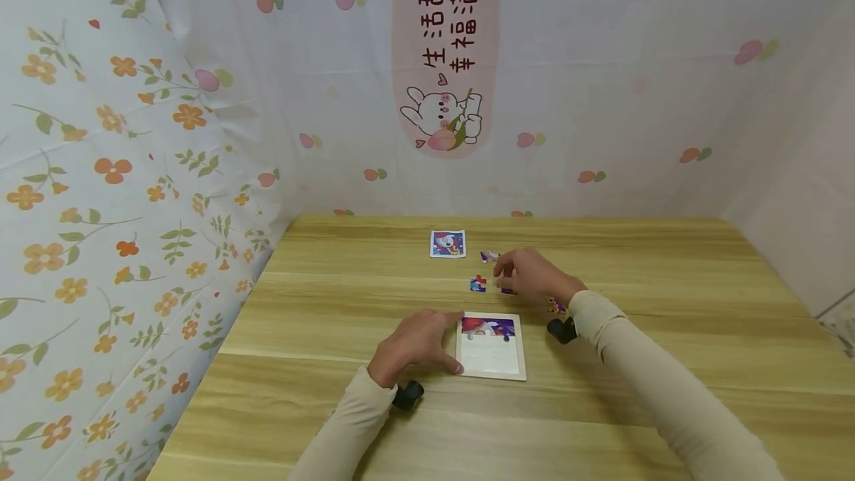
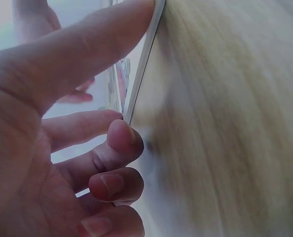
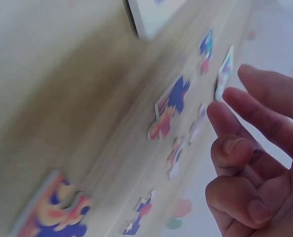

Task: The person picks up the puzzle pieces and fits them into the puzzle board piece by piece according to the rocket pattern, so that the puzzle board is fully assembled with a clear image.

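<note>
A white-framed jigsaw tray (image 1: 490, 358) lies on the wooden table, its upper strip filled with joined puzzle pieces (image 1: 486, 328). My left hand (image 1: 419, 340) holds the tray's left side, index finger at the far corner and thumb at the near one. In the left wrist view, thumb and index finger touch the tray's edge (image 2: 135, 91) while the other fingers are curled. My right hand (image 1: 531, 275) hovers above loose pieces beyond the tray. Its fingers are loosely bent with nothing visible between them. Below them in the right wrist view is a purple-and-red piece (image 3: 170, 107).
A small picture card (image 1: 447, 244) lies behind the tray. Loose puzzle pieces sit around the right hand: a blue-and-red one (image 1: 478, 284), a purple-white one (image 1: 489, 255) and a yellow-purple one (image 1: 556, 306) near the right wrist. Patterned curtains (image 1: 320, 95) stand behind the table.
</note>
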{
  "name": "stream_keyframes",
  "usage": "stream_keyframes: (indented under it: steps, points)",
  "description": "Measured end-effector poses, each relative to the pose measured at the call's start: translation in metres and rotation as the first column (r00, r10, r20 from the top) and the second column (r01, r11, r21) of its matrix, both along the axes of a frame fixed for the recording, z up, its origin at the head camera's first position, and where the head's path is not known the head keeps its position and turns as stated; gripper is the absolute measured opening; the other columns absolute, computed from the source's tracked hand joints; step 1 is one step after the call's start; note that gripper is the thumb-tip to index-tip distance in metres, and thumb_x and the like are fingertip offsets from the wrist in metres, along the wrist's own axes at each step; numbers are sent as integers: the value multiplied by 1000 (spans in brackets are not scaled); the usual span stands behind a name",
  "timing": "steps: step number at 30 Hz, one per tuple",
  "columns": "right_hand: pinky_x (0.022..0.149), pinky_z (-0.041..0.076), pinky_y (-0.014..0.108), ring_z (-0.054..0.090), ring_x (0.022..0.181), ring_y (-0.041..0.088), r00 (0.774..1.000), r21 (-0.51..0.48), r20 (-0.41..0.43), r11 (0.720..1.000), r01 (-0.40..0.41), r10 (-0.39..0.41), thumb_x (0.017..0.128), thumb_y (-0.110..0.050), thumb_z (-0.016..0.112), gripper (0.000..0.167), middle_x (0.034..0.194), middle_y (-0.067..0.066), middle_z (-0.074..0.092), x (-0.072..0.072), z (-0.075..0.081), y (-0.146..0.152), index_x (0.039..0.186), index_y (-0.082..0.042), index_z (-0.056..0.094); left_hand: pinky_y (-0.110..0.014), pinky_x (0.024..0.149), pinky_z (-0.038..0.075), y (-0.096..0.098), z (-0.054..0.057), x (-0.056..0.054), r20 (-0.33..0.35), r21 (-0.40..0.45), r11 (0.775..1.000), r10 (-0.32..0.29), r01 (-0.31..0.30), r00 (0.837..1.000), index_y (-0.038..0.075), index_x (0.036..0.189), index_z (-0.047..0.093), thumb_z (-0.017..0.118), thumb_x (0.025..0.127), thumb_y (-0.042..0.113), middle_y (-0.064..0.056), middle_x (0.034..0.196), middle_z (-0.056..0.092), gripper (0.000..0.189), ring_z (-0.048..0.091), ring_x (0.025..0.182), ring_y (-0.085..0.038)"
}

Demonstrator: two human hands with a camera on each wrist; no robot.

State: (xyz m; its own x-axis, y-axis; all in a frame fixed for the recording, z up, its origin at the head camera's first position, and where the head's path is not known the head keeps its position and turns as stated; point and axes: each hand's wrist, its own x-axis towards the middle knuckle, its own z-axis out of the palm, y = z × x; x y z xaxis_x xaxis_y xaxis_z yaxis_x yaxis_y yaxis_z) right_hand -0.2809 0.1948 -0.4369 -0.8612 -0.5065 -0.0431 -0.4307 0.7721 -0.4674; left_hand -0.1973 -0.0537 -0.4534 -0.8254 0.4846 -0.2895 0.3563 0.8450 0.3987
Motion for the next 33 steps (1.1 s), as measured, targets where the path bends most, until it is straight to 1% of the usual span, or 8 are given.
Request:
stream_keyframes:
  steps: [4,8,11,15,18,21,26,33]
  points:
    - [75,52,34,60,78,16,998,32,-3,997,70,-70,93,-12,68,14,92,9,71,-20,-4,-5,103,-4,75,-26,62,32,0,0,0,-13,-6,1000,-8,8,1000,19,148,51,91,69,43,4,74,46,92,46,79,-14]
    - [79,53,40,61,82,22,988,43,-15,988,152,-151,91,-9,65,18,97,13,71,-34,-8,-11,106,-2,74,-26,61,30,-1,0,0,-26,-6,1000,-22,22,999,19,148,51,91,69,43,4,72,38,92,45,77,-14]
    - [84,54,45,64,89,27,979,55,-46,978,200,-197,91,-10,65,22,103,16,72,-42,-13,-15,110,-1,72,-26,63,32,0,0,0,-32,-6,1000,-26,26,999,18,148,51,91,69,44,4,76,45,92,46,80,-13]
    - [93,53,50,65,104,34,972,88,-96,971,223,-215,93,-12,65,24,113,19,70,-47,-19,-19,114,-1,71,-28,74,43,-1,0,0,-47,-14,1000,-28,27,999,18,148,52,92,68,45,1,105,67,93,51,90,-14]
    - [96,52,51,62,111,36,968,106,-116,967,233,-221,95,-13,63,24,117,20,69,-49,-24,-21,114,-1,71,-30,87,48,-2,0,0,-56,-26,999,-34,32,998,18,148,52,91,68,46,-1,127,68,93,55,98,-14]
    - [98,51,51,61,113,37,965,104,-119,963,247,-234,95,-14,63,24,116,20,69,-50,-25,-21,114,-2,72,-34,93,50,-1,0,0,-53,-27,999,-35,34,998,18,148,52,91,68,46,-2,133,66,93,58,105,-16]
    - [89,52,47,60,99,32,962,74,-85,961,267,-260,92,-12,65,17,108,17,69,-50,-23,-21,106,-4,70,-34,96,49,0,2,1,-49,-33,999,-26,24,998,18,147,52,91,68,46,-3,141,62,93,58,107,-16]
    - [72,45,35,54,77,24,962,-9,18,962,273,-272,91,-7,65,6,88,12,64,-50,-16,-21,88,-6,60,-34,96,49,0,2,2,-47,-26,999,-19,17,999,18,147,53,92,68,45,-2,137,64,93,59,114,-19]
